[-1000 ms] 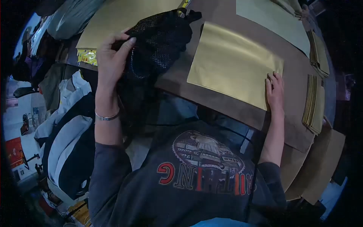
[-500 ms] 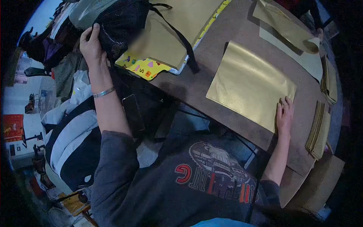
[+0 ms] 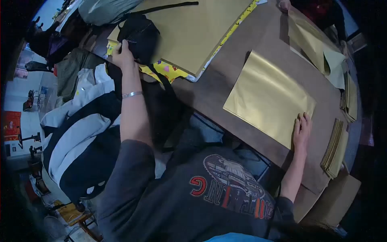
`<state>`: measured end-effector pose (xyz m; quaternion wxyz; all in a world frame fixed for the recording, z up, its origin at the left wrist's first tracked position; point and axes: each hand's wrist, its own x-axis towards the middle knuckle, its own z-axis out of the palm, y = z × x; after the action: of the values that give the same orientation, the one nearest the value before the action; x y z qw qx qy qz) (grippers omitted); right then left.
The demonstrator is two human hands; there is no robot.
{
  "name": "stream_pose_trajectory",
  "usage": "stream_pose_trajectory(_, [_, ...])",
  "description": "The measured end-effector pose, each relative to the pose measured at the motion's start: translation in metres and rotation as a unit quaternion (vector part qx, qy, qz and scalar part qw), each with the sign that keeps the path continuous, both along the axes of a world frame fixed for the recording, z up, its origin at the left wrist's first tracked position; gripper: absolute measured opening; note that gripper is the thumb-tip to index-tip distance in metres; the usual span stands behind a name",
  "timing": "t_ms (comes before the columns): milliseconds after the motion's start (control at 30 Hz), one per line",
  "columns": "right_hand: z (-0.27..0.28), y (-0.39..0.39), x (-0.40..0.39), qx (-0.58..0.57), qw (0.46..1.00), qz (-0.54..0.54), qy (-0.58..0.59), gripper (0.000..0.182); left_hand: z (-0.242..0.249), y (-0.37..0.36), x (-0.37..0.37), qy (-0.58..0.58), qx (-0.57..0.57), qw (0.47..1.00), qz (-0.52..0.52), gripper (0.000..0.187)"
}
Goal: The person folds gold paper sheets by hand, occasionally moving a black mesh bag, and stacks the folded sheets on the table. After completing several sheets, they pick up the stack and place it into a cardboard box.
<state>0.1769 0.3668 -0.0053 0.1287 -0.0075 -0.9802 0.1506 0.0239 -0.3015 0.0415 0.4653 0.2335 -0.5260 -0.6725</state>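
At nine o'clock a heap of jackets sits beside my seat, same as a second ago. Above it, at eleven o'clock, my left hand is closed on the black mesh bag. A second ago that bag was up in front of me, covering the near end of the table; half a second ago I had it swung out to the left, its strap trailing across the board; now it rests on the corner of the big gold board, over the yellow printed sheet that shows under that board. I judge the bag is being parked out of the way, which leaves the brown table open in front of me.

Toward two o'clock the gold sheet lies flat and has barely shifted. At three o'clock my right hand presses its near corner, fingers flat and spread, holding nothing, as before. Past it, a stack of gold sheets stands at the table edge. At one o'clock someone else's hand handles another gold sheet, now lifted and curling.
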Motion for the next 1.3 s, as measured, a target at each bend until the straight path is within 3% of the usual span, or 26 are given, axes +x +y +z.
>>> stream_pose_trajectory(67, [0.0,-0.001,0.0,0.005,1.0,-0.004,-0.005,0.029,0.0,-0.005,0.012,-0.033,-0.05,0.998,-0.007,0.025])
stream_pose_trajectory(200, [0.003,-0.005,0.0,0.003,1.0,0.001,0.002,0.029,0.026,0.021,0.026,-0.079,0.023,0.996,-0.026,0.024])
stream_pose_trajectory(267, [0.003,-0.004,0.001,-0.006,1.0,-0.003,0.004,0.03,0.03,0.02,0.025,-0.006,0.107,0.986,-0.126,0.016])
stream_pose_trajectory(300, [0.001,-0.002,0.0,-0.004,1.0,0.003,0.01,0.03,0.025,0.018,0.023,-0.002,0.106,0.986,-0.126,0.016])
stream_pose_trajectory(367, [0.002,-0.002,0.0,-0.002,1.0,0.01,0.019,0.03,0.023,0.025,0.024,0.011,0.138,0.964,-0.228,0.018])
stream_pose_trajectory(400, [0.004,-0.003,0.0,0.009,1.0,0.002,0.008,0.03,0.018,0.031,0.026,0.001,0.155,0.958,-0.241,0.028])
stream_pose_trajectory(500, [0.003,-0.003,0.001,0.022,1.0,0.002,0.009,0.03,0.054,0.08,0.051,-0.092,0.128,0.959,-0.234,0.038])
stream_pose_trajectory(533, [0.001,-0.001,0.001,0.024,1.0,0.009,0.017,0.029,0.058,0.088,0.054,-0.074,0.146,0.954,-0.252,0.044])
stream_pose_trajectory(600, [-0.005,0.004,0.0,0.028,0.999,0.011,0.02,0.029,0.037,0.075,0.053,-0.152,0.053,0.947,-0.277,0.048])
stream_pose_trajectory(733, [-0.011,0.008,-0.001,0.019,1.0,0.009,0.022,0.029,0.036,0.073,0.053,-0.164,0.065,0.97,-0.165,0.051])
stream_pose_trajectory(833, [-0.002,0.001,0.0,0.019,1.0,0.015,0.02,0.029,0.027,0.03,0.016,-0.135,-0.078,0.986,-0.06,0.06])
stream_pose_trajectory(1000, [-0.004,0.003,-0.001,0.043,0.999,-0.002,-0.001,0.029,0.054,0.011,-0.038,-0.173,-0.008,0.966,-0.19,0.083])
stream_pose_trajectory(1033, [0.0,0.0,0.0,0.051,0.999,-0.001,-0.008,0.03,0.053,0.017,-0.049,-0.339,-0.142,0.926,-0.086,0.094])
stream_pose_trajectory(1067, [0.002,-0.002,0.0,0.06,0.998,-0.001,-0.016,0.03,0.051,0.022,-0.053,-0.486,-0.268,0.832,0.022,0.105])
stream_pose_trajectory(1133, [0.003,-0.005,0.0,0.036,0.999,0.01,-0.006,0.03,0.049,0.017,-0.05,-0.502,-0.283,0.817,-0.011,0.115])
stream_pose_trajectory(1200, [0.013,-0.012,0.002,0.02,0.999,-0.014,-0.033,0.031,0.054,0.011,-0.048,-0.562,-0.299,0.768,-0.066,0.114])
stream_pose_trajectory(1300, [0.007,-0.003,0.0,0.015,0.999,0.006,-0.028,0.031,0.056,0.004,-0.054,-0.559,-0.302,0.761,-0.13,0.1])
